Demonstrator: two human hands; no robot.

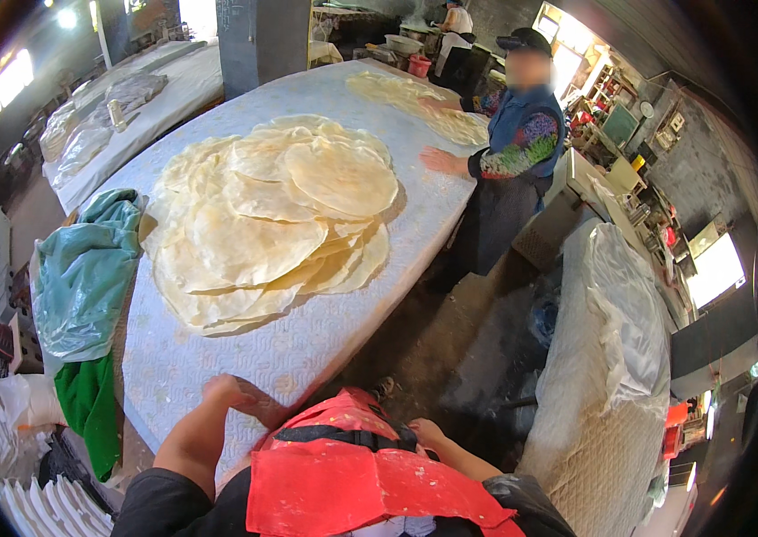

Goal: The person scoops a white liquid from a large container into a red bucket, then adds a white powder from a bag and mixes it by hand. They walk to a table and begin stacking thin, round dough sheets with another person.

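Note:
A broad heap of thin round flatbread sheets [238, 235] lies on the table's quilted, pale cover [211, 356]. Loosely curled, my left hand [225, 391] is over the near part of this cover, and a shadow falls to its right. Its fingers are partly hidden, and I see nothing held. My right hand [427, 433] is at the right side of my red apron [325, 480], close to the dark strap [352, 437] across it. Whether those fingers grip the apron cannot be made out.
Across the table, another person [520, 127] reaches toward more sheets [412, 101]. Green cloth [86, 403] and bluish plastic [86, 288] hang at the left edge. A quilt-covered surface with clear plastic [627, 315] stands right. A pillar [264, 43] rises behind, with another person [456, 27] farther back.

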